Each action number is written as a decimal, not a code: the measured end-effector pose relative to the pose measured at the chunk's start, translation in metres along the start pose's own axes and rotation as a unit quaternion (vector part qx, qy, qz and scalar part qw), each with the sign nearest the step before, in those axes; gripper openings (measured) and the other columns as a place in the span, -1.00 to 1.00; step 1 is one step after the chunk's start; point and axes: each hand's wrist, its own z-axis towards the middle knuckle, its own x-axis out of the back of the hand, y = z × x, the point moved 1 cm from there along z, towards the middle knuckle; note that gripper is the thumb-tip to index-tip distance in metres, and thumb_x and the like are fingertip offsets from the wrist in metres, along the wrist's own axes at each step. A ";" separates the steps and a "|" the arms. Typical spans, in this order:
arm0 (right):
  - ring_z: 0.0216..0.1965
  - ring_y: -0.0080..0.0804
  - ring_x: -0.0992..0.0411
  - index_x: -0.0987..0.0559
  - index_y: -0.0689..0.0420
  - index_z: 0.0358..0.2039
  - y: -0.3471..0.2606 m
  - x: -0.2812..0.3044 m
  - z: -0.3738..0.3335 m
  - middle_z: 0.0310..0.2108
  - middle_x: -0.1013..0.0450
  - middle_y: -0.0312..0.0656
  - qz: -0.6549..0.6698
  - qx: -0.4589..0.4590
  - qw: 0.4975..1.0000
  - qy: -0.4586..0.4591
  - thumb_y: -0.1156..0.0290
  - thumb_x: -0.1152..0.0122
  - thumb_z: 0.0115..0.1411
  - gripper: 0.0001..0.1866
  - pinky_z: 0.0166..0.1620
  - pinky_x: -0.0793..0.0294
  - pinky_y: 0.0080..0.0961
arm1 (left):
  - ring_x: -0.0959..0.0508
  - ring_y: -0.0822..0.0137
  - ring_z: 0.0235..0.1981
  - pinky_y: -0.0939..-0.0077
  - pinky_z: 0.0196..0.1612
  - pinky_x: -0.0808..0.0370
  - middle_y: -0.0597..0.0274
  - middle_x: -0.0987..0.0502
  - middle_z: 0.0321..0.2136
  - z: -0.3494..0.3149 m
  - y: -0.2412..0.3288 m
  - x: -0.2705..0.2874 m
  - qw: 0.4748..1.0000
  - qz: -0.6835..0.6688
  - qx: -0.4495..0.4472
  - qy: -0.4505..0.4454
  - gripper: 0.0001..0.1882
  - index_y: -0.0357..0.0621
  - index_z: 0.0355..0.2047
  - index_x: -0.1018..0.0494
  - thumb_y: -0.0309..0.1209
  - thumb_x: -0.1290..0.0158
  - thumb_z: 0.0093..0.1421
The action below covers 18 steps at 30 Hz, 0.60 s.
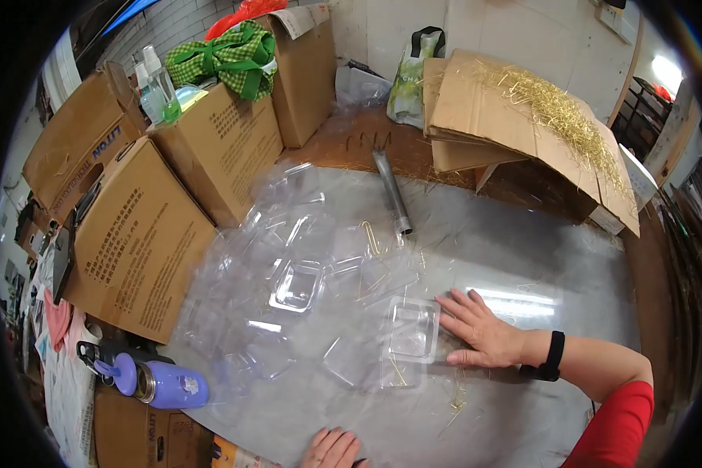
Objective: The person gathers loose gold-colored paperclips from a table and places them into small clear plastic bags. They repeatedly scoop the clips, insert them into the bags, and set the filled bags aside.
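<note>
My right hand (481,334), with a dark band at its wrist, is open on the grey tabletop (515,413), fingers spread. Its fingertips are beside or just touching the edge of a clear plastic blister tray (415,331); exact contact I cannot tell. At the near edge of the table rests my left hand (332,449), fingers extended side by side and nothing visible in them; its rear part is cut off by the frame. Many clear plastic blister pieces (298,287) lie scattered and overlapping to the left. A few thin gold wire pieces (457,399) lie near my right hand.
Cardboard boxes (144,242) line the left side. A purple bottle (178,385) lies at the lower left. Toward the back lies a grey metal tube (392,195). Folded cardboard (476,101) at the far right bears a heap of gold wire pieces (558,113).
</note>
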 end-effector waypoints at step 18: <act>0.49 0.17 0.20 -0.06 0.09 0.45 -0.017 -0.003 0.036 0.48 0.10 0.04 -0.147 0.033 0.988 -0.019 -0.19 0.15 0.40 -0.19 0.47 0.20 0.07 | -0.47 -0.02 0.09 0.06 0.18 -0.48 -0.11 -0.51 -0.02 0.002 -0.008 0.000 0.999 0.003 -0.051 -0.004 -0.52 -0.33 -0.09 -0.54 -0.22 -0.28 0.08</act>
